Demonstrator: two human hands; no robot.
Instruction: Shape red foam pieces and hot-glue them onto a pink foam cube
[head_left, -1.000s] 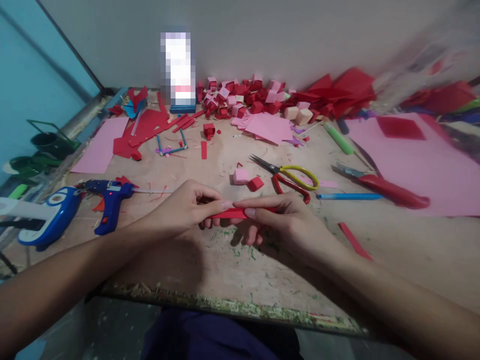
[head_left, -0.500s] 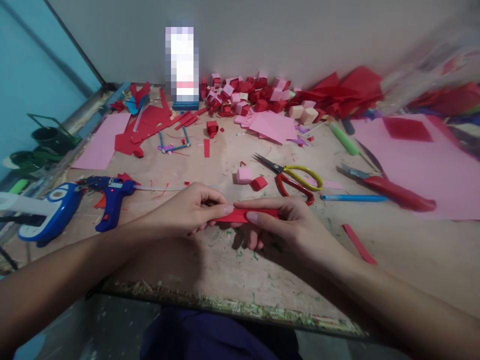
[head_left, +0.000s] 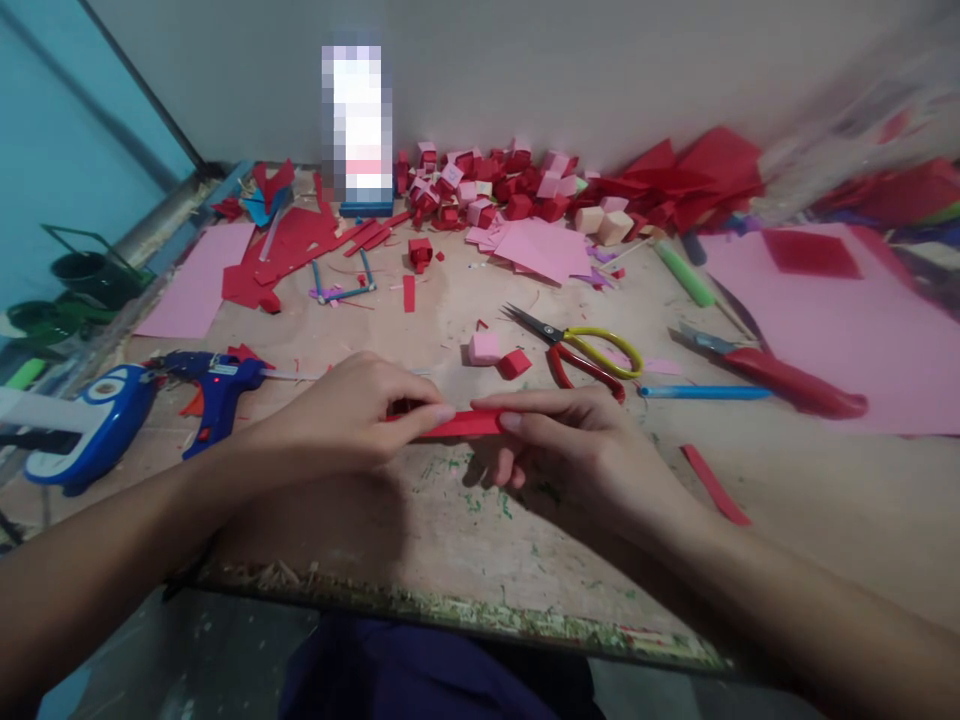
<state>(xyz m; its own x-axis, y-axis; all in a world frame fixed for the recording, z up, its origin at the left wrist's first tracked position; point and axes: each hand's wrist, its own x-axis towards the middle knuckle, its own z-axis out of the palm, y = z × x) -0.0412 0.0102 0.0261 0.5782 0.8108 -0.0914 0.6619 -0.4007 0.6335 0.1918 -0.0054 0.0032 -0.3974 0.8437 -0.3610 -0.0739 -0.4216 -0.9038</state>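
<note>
A red paper strip [head_left: 469, 424] is stretched sideways between my two hands, just above the table. My left hand [head_left: 367, 405] pinches its left part, thumb on top. At the other end my right hand [head_left: 577, 430] grips it between thumb and forefinger, the lower fingers curled beneath. Just beyond the strip lie a pink paper cube [head_left: 484, 348] and a red paper cube [head_left: 514, 363]. Scissors [head_left: 577, 345] with one yellow and one red handle rest behind my right hand. Another red strip [head_left: 715, 485] lies to the right of that hand.
A blue glue gun [head_left: 217, 385] and a blue-and-white tape dispenser [head_left: 101, 420] stand at left. Red and pink paper cubes [head_left: 487, 190] pile against the wall beside a blurred upright screen [head_left: 357, 120]. A red-handled cutter [head_left: 787, 378], blue stick [head_left: 705, 393] and pink sheets [head_left: 900, 320] lie at right.
My left hand has slid left along the red strip, and more of the strip shows between the hands. My right thumb still holds it. The view has shifted slightly.
</note>
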